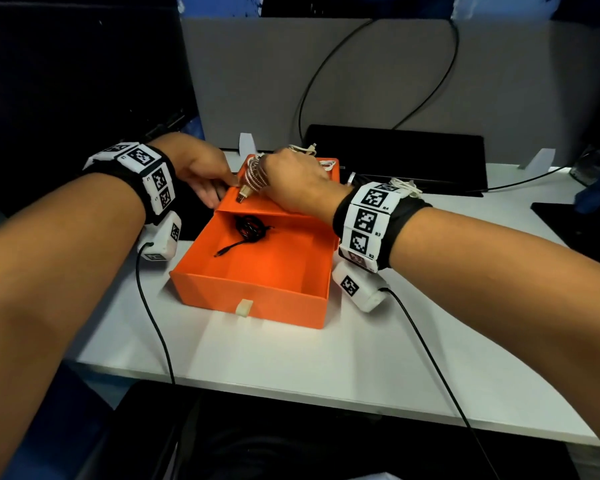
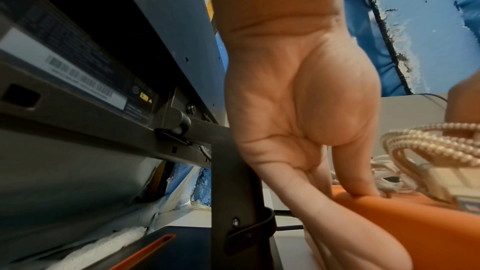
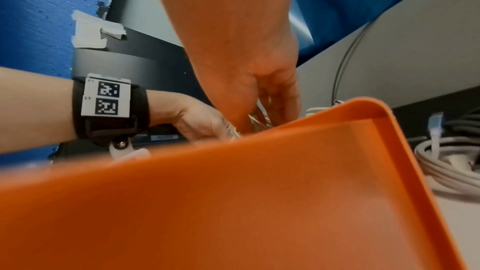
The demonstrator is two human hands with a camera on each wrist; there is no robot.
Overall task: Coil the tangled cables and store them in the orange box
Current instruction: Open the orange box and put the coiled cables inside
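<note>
The orange box [image 1: 291,206] lies on the white desk with its drawer [image 1: 257,292] pulled out towards me. A coiled black cable [image 1: 251,229] lies in the drawer's far left corner. Above the box's top, my right hand [image 1: 291,178] grips a coiled red-and-white braided cable [image 1: 257,174], and its USB plug [image 1: 241,197] hangs down onto the top. The left wrist view shows the braided coil [image 2: 428,147] from the side. My left hand [image 1: 208,181] grips the box's left edge, thumb [image 2: 363,188] on top and fingers along the side. Loose white cable [image 1: 305,150] lies behind the box.
A black monitor base [image 1: 413,150] stands behind the box, with black cables running up the grey partition [image 1: 361,81]. More pale cable [image 3: 454,163] lies right of the box. A dark monitor [image 2: 78,69] stands close on the left. A black pad [image 1: 582,220] lies at the right.
</note>
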